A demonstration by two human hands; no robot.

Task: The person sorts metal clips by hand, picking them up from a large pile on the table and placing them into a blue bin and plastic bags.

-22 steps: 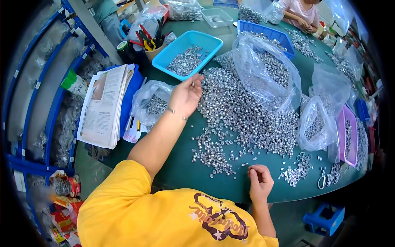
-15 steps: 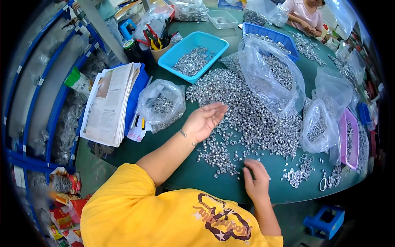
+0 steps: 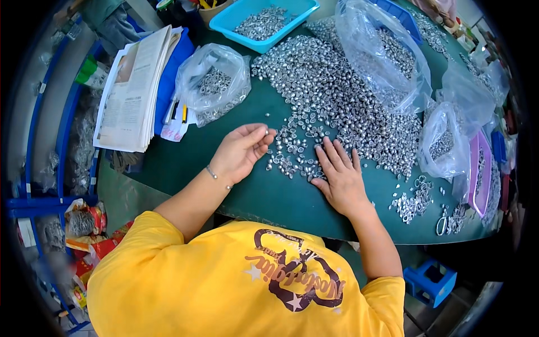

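Observation:
A big heap of small silver metal pieces (image 3: 359,84), rounded and cup-like, spreads over the green table (image 3: 224,132). At its near left edge lies a looser group of the pieces (image 3: 289,149). My left hand (image 3: 241,150) is held just left of that group, thumb and fingers pressed together in a pinch. Whatever sits between the fingertips is too small to make out. My right hand (image 3: 343,178) lies palm down with fingers spread, its fingertips touching pieces at the heap's near edge.
A plastic bag of metal parts (image 3: 216,84) stands left of the heap, beside stacked newspapers (image 3: 132,90). A turquoise tray (image 3: 263,42) sits behind. Clear bags (image 3: 443,143), a pink tray (image 3: 477,174) and small ring-like parts (image 3: 412,199) lie right. A blue stool (image 3: 430,282) stands below.
My left hand has drawn back left from over the heap and closed into a pinch. My right hand has moved forward and flattened onto the pieces. The view has tilted down toward me.

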